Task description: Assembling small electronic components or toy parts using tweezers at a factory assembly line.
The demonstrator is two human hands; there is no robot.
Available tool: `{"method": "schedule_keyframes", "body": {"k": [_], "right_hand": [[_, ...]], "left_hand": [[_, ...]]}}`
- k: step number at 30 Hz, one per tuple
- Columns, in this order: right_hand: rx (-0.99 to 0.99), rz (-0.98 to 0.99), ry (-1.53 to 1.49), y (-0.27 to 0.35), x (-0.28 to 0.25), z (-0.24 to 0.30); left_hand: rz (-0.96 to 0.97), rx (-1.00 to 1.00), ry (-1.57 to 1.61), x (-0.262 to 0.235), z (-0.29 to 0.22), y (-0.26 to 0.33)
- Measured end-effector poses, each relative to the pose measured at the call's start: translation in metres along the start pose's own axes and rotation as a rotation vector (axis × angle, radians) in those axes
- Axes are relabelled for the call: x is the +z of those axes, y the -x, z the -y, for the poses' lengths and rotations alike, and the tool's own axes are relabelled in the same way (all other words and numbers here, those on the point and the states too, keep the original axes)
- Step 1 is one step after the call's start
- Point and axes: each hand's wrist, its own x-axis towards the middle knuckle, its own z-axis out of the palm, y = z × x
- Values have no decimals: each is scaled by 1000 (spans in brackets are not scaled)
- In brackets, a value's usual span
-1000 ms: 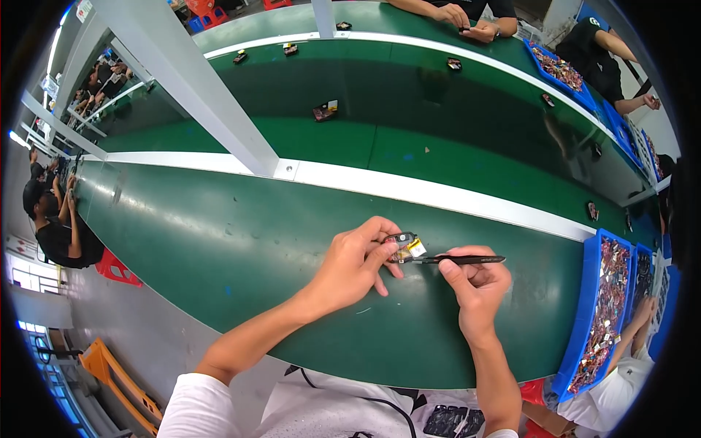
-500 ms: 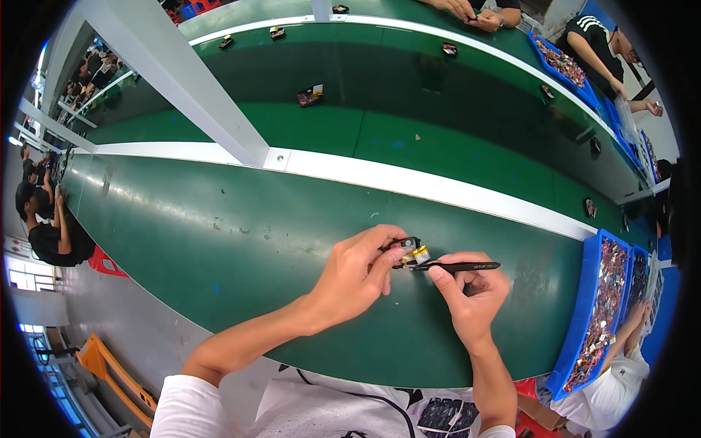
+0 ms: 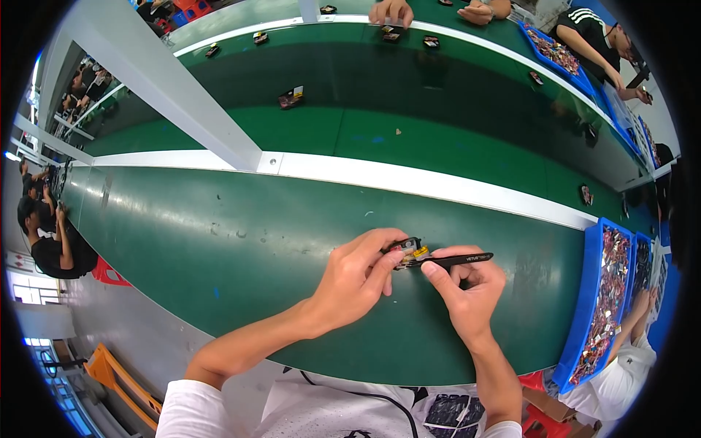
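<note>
My left hand [image 3: 352, 271] is closed round a small black electronic housing [image 3: 413, 241], held just above the green bench [image 3: 285, 219]. Fingers and thumb cover its left side. Inside the housing is a small yellow-and-silver piece [image 3: 421, 252] that looks like a battery cell. Black tweezers [image 3: 466, 259] are pinched between the thumb and fingers of my right hand [image 3: 473, 288]. Their tips reach the housing's lower edge, close to my left thumb. Whether the tips grip anything is too small to tell.
Blue bins [image 3: 580, 321] of small colourful parts stand at the right. A white rail [image 3: 409, 187] and slanted post [image 3: 157, 80] separate the bench from a green conveyor [image 3: 380, 139] carrying several black devices [image 3: 290, 98]. Across it, a co-worker's hand [image 3: 392, 12] touches one; another person's arms [image 3: 642, 310] are at right.
The yellow-and-silver piece now lies flatter in the housing, and the tweezers have shifted slightly left. A co-worker's hand has come over the conveyor's far side with a device. The view has shifted slightly.
</note>
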Motion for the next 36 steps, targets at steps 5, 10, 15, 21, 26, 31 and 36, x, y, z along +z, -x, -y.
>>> {"method": "schedule_keyframes", "body": {"k": [5,10,15,21,26,31,36], "right_hand": [[150,43,-165,-2,0,0],[233,78,-283,-3,-3,-1],[262,81,-314,-4,-3,4],[278,88,-312,-4,-4,4],[283,102,-299,-4,-5,5],[284,91,-303,-3,-4,4],[195,84,-269,-1,-5,6]], "left_hand": [[-19,115,-41,3,4,3],[2,133,-31,1,10,4],[33,96,49,0,12,3],[38,22,124,-2,8,2],[27,34,129,-3,8,2],[59,-41,224,-6,10,-1],[115,-156,380,-9,12,-6]]}}
